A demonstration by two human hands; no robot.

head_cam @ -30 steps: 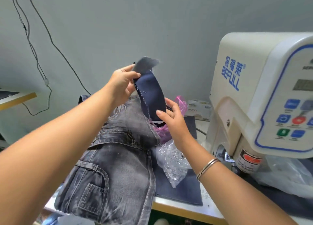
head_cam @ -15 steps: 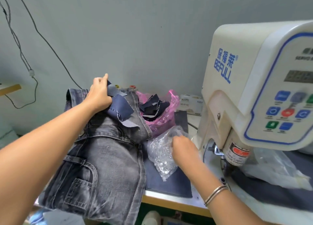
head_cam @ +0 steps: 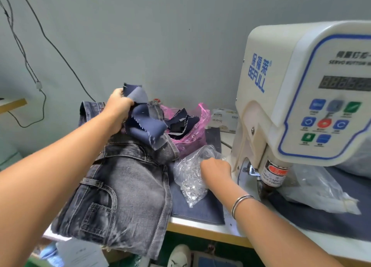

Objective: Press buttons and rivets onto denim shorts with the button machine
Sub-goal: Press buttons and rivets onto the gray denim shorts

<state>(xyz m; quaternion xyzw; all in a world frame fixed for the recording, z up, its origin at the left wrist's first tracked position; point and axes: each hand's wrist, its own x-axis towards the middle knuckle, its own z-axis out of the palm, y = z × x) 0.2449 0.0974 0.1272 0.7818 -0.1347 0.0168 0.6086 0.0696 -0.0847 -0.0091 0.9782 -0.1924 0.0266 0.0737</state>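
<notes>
A person's two bare arms reach forward over a white desk (head_cam: 202,224) with a wooden front edge. The left hand (head_cam: 118,108) is curled around a crumpled scrap of dark navy fabric (head_cam: 144,126) with a paler underside, holding it just above the far end of a pile of washed grey-black denim shorts (head_cam: 124,188). The shorts lie on the left part of the desk, their near hem hanging over its edge. The right hand (head_cam: 215,167), a thin silver bangle (head_cam: 240,203) on its wrist, rests at the mouth of a clear plastic bag of small silver metal buttons and rivets (head_cam: 190,178); its fingers are hidden from this angle, so whether they pinch anything cannot be told. That bag lies on a flat navy cloth mat (head_cam: 200,210), between the shorts and a cream-coloured button machine (head_cam: 297,98) with blue BEFULL lettering and a panel of coloured keys, which fills the right side. Behind the clear bag, a pink plastic bag (head_cam: 192,138) holds more navy scraps. Another crumpled clear plastic bag (head_cam: 315,186) lies under the machine head on the right.
</notes>
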